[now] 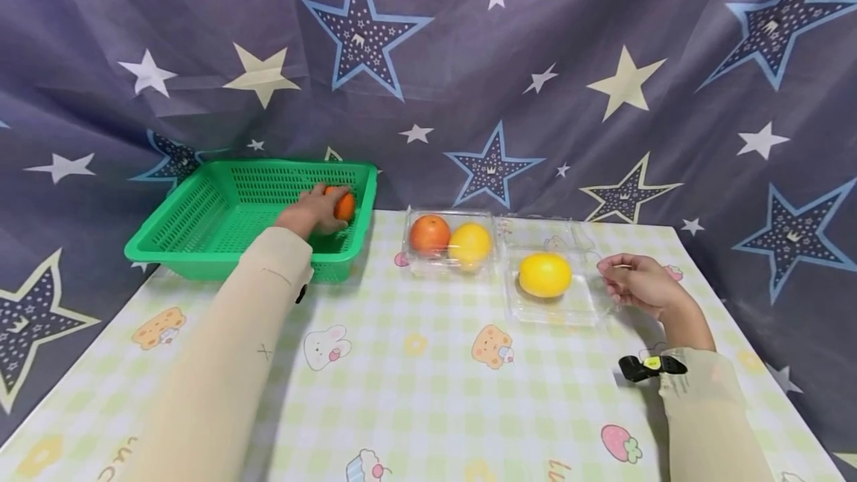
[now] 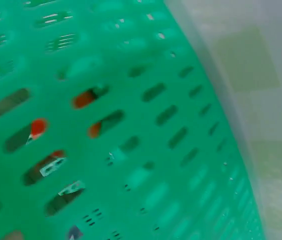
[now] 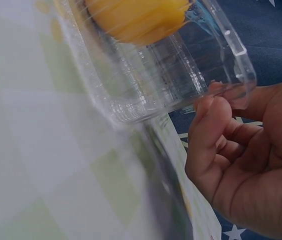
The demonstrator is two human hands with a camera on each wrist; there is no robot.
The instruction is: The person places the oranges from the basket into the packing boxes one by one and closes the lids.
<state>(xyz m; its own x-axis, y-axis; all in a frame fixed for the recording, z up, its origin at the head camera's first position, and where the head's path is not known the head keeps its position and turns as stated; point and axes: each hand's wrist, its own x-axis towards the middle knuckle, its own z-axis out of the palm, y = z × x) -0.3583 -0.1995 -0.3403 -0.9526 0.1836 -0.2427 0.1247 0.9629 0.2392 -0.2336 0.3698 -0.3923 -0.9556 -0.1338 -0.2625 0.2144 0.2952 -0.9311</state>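
Inside the green basket [image 1: 251, 162], my left hand [image 1: 313, 210] grips an orange [image 1: 345, 207] near the right wall. Through the slots of the basket wall [image 2: 146, 130], the left wrist view shows bits of orange colour; the hand itself is hidden there. My right hand [image 1: 644, 285] pinches the edge of a clear plastic box [image 3: 181, 85] between thumb and fingers. In that box lies a yellow lemon [image 1: 545, 274], to the left of the hand.
Left of the right-hand box stands a second clear box [image 1: 428, 268], containing an orange [image 1: 430, 233] and a lemon [image 1: 470, 242]. A checked cloth [image 1: 415, 400] covers the table. Behind the table hangs a dark curtain [image 1: 448, 43] with stars.
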